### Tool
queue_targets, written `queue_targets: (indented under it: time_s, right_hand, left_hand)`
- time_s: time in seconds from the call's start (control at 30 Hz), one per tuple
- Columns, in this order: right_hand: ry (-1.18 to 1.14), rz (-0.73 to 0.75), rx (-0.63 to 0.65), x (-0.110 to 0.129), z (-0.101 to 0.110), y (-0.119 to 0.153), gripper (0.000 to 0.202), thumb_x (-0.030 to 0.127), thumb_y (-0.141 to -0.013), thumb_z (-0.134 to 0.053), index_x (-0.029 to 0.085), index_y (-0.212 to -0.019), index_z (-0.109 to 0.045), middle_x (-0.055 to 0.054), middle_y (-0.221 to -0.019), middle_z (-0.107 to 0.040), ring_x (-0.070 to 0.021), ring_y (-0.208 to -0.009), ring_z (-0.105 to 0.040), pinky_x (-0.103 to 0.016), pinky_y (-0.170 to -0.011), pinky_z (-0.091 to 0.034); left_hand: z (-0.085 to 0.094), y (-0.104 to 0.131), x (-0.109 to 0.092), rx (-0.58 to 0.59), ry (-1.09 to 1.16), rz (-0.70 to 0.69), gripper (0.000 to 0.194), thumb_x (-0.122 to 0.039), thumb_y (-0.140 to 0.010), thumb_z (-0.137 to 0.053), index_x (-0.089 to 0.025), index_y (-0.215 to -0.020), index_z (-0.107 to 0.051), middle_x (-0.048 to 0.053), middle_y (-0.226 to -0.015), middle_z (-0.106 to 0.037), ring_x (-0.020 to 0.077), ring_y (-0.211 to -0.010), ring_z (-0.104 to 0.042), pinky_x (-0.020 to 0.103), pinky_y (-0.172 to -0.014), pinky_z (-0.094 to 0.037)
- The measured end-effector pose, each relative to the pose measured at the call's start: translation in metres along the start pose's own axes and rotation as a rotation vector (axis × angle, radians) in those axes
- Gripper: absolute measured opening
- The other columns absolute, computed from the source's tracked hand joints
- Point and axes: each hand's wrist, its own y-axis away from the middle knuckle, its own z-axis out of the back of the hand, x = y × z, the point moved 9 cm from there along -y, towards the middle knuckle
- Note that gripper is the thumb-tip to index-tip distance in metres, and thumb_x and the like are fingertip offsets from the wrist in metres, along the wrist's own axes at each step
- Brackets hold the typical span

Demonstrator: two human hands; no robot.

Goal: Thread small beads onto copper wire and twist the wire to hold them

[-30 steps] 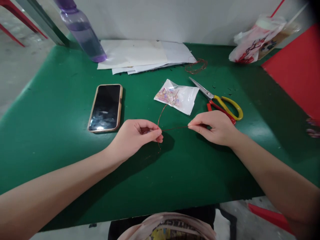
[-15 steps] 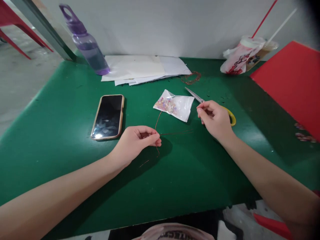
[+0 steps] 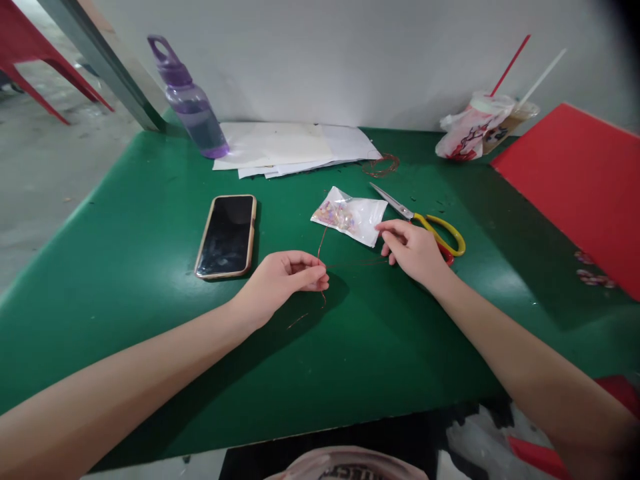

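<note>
My left hand (image 3: 295, 277) pinches a thin copper-coloured wire (image 3: 323, 243), whose ends stick out above, below and to the right of the fingertips. My right hand (image 3: 407, 247) is beside the right edge of a small clear and white packet (image 3: 367, 217) with coloured beads inside. Its thumb and fingers are bent near the far end of the wire; whether they touch it is too fine to tell. Behind this hand lie scissors (image 3: 443, 233) with yellow and red handles, blades pointing to the back left.
A phone (image 3: 227, 237) lies left on the green table (image 3: 280, 400). At the back are a purple bottle (image 3: 197, 120), white papers (image 3: 280, 147), a wire coil (image 3: 383, 165) and bagged drink cups (image 3: 475, 127). A red board (image 3: 580, 193) stands right, near small beaded pieces (image 3: 595, 279).
My right hand has moved left and off the scissors, whose handles now show more. The view has shifted slightly. My left hand keeps its pinch on the wire.
</note>
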Motion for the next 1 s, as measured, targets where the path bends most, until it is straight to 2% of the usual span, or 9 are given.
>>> queue_targets:
  time_s: [0.17,0.27,0.37,0.53,0.7,0.9,1.0]
  right_hand:
    - [-0.127,-0.055,0.042,-0.006,-0.008,-0.002,0.029,0.032,-0.085,-0.045,0.017,-0.106,-0.059,-0.002,-0.062,-0.061,-0.0089,-0.044,-0.055,-0.023,-0.045,-0.049]
    - [-0.184,-0.062,0.038,-0.008,-0.012,-0.004,0.030,0.033,-0.084,-0.046,0.015,-0.105,-0.058,-0.006,-0.074,-0.063,-0.0129,-0.059,-0.062,-0.024,-0.049,-0.053]
    - [-0.210,-0.059,0.027,-0.007,-0.014,-0.004,0.030,0.034,-0.083,-0.049,0.014,-0.103,-0.058,-0.007,-0.080,-0.064,-0.0149,-0.069,-0.064,-0.023,-0.052,-0.055]
    - [-0.170,-0.053,0.004,-0.002,-0.013,-0.004,0.028,0.038,-0.081,-0.053,0.016,-0.096,-0.060,-0.004,-0.072,-0.064,-0.0092,-0.050,-0.057,-0.021,-0.044,-0.049]
    - [-0.105,-0.051,-0.035,0.002,-0.010,-0.007,0.026,0.040,-0.080,-0.054,0.017,-0.089,-0.061,-0.001,-0.066,-0.063,-0.0053,-0.036,-0.048,-0.020,-0.036,-0.040]
    - [-0.115,-0.050,-0.055,0.004,-0.013,-0.016,0.028,0.042,-0.076,-0.058,0.014,-0.074,-0.060,-0.003,-0.060,-0.061,-0.0082,-0.040,-0.053,-0.020,-0.039,-0.043]
    - [-0.145,-0.039,-0.060,0.005,-0.016,-0.020,0.027,0.040,-0.075,-0.058,0.014,-0.078,-0.057,-0.002,-0.059,-0.059,-0.0095,-0.044,-0.055,-0.021,-0.041,-0.046]
  left_hand:
    - [-0.001,0.002,-0.004,-0.005,0.046,-0.020,0.023,-0.035,-0.080,-0.060,-0.012,-0.082,-0.063,0.004,-0.076,-0.066,0.0141,-0.075,-0.064,0.031,-0.081,-0.053]
    - [0.000,0.003,-0.003,-0.022,0.132,-0.026,0.033,-0.042,-0.084,-0.051,-0.011,-0.080,-0.063,0.005,-0.074,-0.065,0.0164,-0.074,-0.064,0.038,-0.082,-0.053]
    - [0.000,0.003,-0.003,-0.021,0.153,-0.027,0.034,-0.042,-0.084,-0.050,-0.011,-0.079,-0.063,0.006,-0.073,-0.065,0.0164,-0.073,-0.064,0.038,-0.081,-0.053]
    - [0.001,0.003,-0.002,-0.021,0.039,-0.020,0.020,-0.031,-0.074,-0.066,-0.012,-0.081,-0.063,0.003,-0.074,-0.067,0.0135,-0.072,-0.064,0.029,-0.078,-0.053]
    - [0.001,0.002,-0.002,-0.009,0.012,-0.018,0.019,-0.030,-0.073,-0.067,-0.013,-0.081,-0.062,0.003,-0.075,-0.068,0.0140,-0.073,-0.065,0.029,-0.078,-0.053]
    - [0.001,0.004,-0.002,-0.004,-0.016,-0.024,0.019,-0.030,-0.073,-0.067,-0.013,-0.080,-0.062,0.004,-0.075,-0.068,0.0144,-0.072,-0.065,0.031,-0.077,-0.053]
    - [0.000,0.004,-0.002,0.006,-0.014,-0.021,0.018,-0.030,-0.073,-0.067,-0.013,-0.080,-0.062,0.003,-0.075,-0.067,0.0142,-0.072,-0.065,0.031,-0.077,-0.053]
